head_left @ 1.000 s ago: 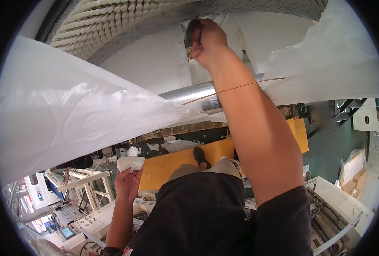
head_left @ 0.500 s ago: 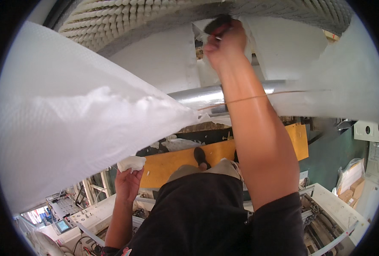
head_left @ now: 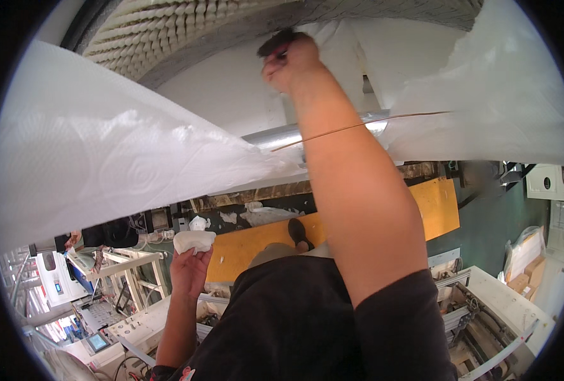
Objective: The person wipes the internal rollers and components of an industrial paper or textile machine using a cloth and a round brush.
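My right hand (head_left: 295, 60) reaches far up and grips a dark tool with a reddish part (head_left: 278, 43); motion blur hides its exact kind. The tool is at the pale sheet below the bristly, ribbed surface, but I cannot tell whether it touches. My left hand (head_left: 189, 270), low on the left, has its fingers closed on a folded wad of white tissue (head_left: 194, 241). A broad sheet of embossed white tissue (head_left: 117, 159) stretches from the left and narrows near a shiny metal roller (head_left: 272, 136). A thin brown cord (head_left: 415, 115) crosses over my right forearm.
The bristly, ribbed surface (head_left: 187, 32) curves along the top. More white tissue (head_left: 485, 108) hangs at the right. A yellow platform (head_left: 434, 203) lies below, under my feet. Machine frames (head_left: 485, 317) flank me, and cardboard boxes (head_left: 526, 279) stand at the far right.
My right hand has swept left with the dark tool. The left tissue sheet's lower edge has risen, uncovering machinery behind it. My left hand keeps hold of the tissue wad, almost still.
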The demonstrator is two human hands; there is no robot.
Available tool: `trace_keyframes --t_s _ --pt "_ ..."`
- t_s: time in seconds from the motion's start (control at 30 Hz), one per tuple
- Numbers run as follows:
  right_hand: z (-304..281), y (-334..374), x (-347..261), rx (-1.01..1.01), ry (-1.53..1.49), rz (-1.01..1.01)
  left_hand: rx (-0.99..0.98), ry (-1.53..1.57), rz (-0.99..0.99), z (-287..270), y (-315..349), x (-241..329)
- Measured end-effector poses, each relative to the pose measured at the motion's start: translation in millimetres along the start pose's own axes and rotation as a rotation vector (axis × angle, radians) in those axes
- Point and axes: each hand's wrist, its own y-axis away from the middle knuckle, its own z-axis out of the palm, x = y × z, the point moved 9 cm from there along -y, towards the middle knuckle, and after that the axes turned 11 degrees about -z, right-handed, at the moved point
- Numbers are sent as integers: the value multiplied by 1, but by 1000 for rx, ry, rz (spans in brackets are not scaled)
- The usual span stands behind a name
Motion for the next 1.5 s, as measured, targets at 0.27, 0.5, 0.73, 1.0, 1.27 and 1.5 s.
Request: trace_keyframes --t_s 0.27,0.5,0.73,1.0,1.27,1.5 --pt "-5 7 -65 -188 -256 -168 -10 38 67 0 12 11" --pt "6 16 -18 -124 -209 66 -41 -14 28 -3 8 3" --pt "8 27 -34 -107 -193 -217 -66 -7 8 11 2 4" --pt "46 95 -52 -310 -307 -457 -73 -11 18 12 5 3" --pt "22 68 -6 -59 169 -353 -43 -3 2 2 5 -1" --pt "34 110 -37 -105 -1 -469 -51 -34 7 14 6 7"
